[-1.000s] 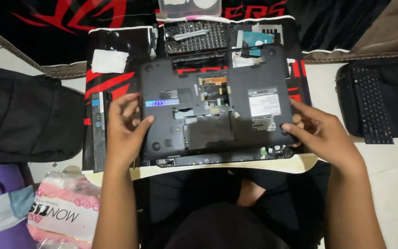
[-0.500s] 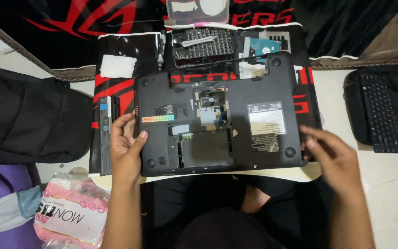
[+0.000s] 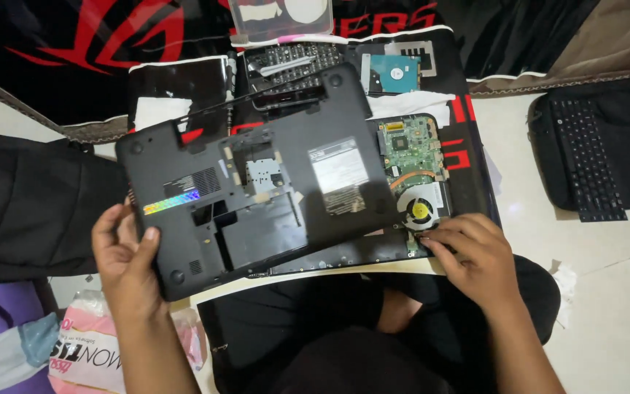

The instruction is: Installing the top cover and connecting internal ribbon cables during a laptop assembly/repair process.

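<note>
A black laptop bottom cover (image 3: 271, 182) is lifted and swung to the left, tilted. My left hand (image 3: 127, 255) grips its lower left corner, thumb on top. Under it the laptop body lies open, showing a green circuit board (image 3: 408, 144) and a round fan with a yellow hub (image 3: 421, 210). My right hand (image 3: 472, 255) rests with fingers curled on the laptop's front right corner, just below the fan, pressing it down.
A silver hard drive (image 3: 394, 71), a loose keyboard panel (image 3: 289, 60) and a clear plastic box (image 3: 280, 16) lie at the back on a black and red mat. A black keyboard (image 3: 586, 157) sits at right, a dark bag (image 3: 27, 197) at left, a pink packet (image 3: 85, 354) near my knee.
The bottom cover, flat on the laptop before, has come off and swung up to the left in my left hand. The circuit board and fan now show. My right hand stays at the corner.
</note>
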